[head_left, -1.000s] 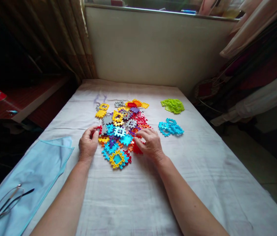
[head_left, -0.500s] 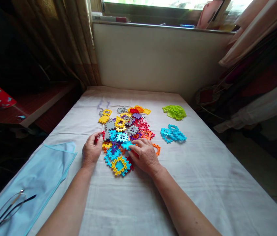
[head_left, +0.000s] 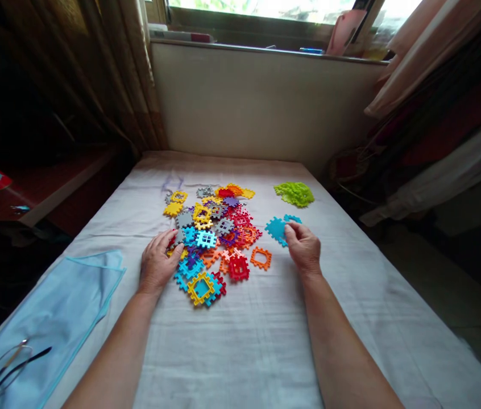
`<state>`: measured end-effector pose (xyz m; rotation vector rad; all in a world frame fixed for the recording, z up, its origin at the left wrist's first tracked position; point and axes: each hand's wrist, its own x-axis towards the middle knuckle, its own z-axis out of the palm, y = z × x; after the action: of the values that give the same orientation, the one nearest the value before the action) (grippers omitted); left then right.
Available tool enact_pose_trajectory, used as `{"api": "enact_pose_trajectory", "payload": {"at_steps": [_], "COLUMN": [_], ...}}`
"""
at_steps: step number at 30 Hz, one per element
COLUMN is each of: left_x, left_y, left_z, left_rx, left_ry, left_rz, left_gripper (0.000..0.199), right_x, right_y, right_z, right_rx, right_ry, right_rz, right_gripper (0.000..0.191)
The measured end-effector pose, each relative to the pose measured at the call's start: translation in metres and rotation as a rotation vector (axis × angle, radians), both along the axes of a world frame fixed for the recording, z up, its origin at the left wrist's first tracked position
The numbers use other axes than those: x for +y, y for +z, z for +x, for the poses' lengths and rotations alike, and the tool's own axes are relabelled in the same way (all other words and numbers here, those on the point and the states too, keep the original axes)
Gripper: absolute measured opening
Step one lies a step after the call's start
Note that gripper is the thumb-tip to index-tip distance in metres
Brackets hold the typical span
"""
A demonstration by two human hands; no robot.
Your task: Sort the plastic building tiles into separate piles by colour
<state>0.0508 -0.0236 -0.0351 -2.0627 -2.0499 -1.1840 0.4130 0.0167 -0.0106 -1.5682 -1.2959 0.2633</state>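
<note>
A mixed pile of plastic interlocking tiles with notched edges lies on the cloth, among them a yellow frame tile (head_left: 200,288), a light blue window tile (head_left: 205,239) and a red tile (head_left: 239,267). My left hand (head_left: 159,262) rests at the pile's left edge, thumb and fingers apart, touching grey and red pieces partly hidden under the fingertips. To the right of the pile, my right hand (head_left: 305,247) pinches a solid blue tile (head_left: 276,229) over the small blue group, which it partly covers. Another blue tile (head_left: 293,218) shows behind it.
A heap of lime green tiles (head_left: 294,194) lies at the back right. One orange frame tile (head_left: 261,258) sits apart from the pile. On the left, eyeglasses (head_left: 8,369) rest on a light blue cloth (head_left: 74,307). A wall (head_left: 232,102) bounds the far edge.
My right hand has moved from the pile rightward to the blue group, carrying a blue tile. My left hand stays at the pile's left edge, its fingers now more spread. The view has shifted slightly.
</note>
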Motion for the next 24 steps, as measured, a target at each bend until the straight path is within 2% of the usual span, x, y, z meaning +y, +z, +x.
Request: {"api": "enact_pose_trajectory", "payload": {"at_steps": [2,5,11,19,24], "left_x": [0.0,0.0,0.0,0.001,-0.001], "left_y": [0.0,0.0,0.002,-0.001,0.001], "left_z": [-0.001,-0.001,-0.001,-0.001,-0.001], "left_rx": [-0.001,0.0,-0.012,-0.082,-0.105], "left_ry": [-0.005,-0.002,-0.006,0.044,0.084], "left_rz": [0.004,-0.007,-0.027,0.005,0.029], "left_gripper": [0.042,0.04,0.038,0.035,0.036], "right_x": [0.004,0.006,0.008,0.007,0.003], "right_y": [-0.007,-0.014,-0.02,-0.021,-0.015], "right_z": [0.022,0.042,0.046,0.041,0.029], "right_rx": [0.049,0.052,-0.041,-0.14,-0.205], "right_ry": [-0.123,-0.231,-0.339,-0.346,-0.262], "right_rz": [-0.069,-0.126,-0.091,0.027,0.119], "right_gripper": [0.051,0.051,0.044,0.034,0.028]}}
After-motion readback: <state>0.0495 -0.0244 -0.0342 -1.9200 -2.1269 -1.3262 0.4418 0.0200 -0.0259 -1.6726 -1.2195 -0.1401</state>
